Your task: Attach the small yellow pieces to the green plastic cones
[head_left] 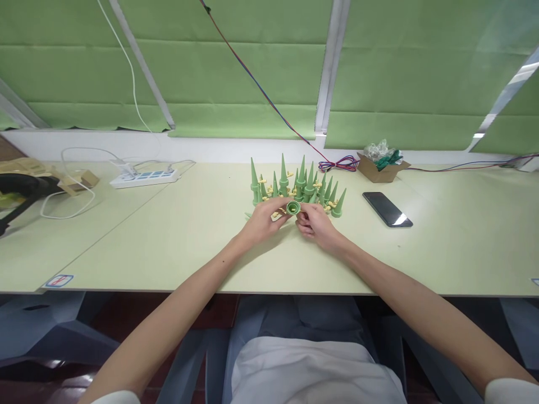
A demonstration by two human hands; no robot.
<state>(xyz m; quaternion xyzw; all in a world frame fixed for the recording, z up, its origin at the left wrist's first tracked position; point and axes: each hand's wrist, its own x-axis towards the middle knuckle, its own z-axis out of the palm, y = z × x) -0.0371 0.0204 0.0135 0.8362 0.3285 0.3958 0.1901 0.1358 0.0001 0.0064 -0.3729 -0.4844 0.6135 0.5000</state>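
A green hollow cone (293,208) is held between my two hands, its round open end turned toward me. Fingers and thumb of my left hand (266,217) close around its left side. My right hand (316,223) is curled, with thumb and forefinger pinched at the cone's right rim; whether a small part sits in that pinch is hidden. Just behind my hands stand several green pointed cones (283,174) with collars near their bases. Small yellow pieces (316,184) stick out among them, and my hands cover part of this group.
A black phone (387,209) lies to the right. Behind it are a small cardboard box (381,170) with plastic and green material and a coiled red-blue cable (343,163). A white power strip (145,178) with cords and cardboard pieces (80,182) are on the left.
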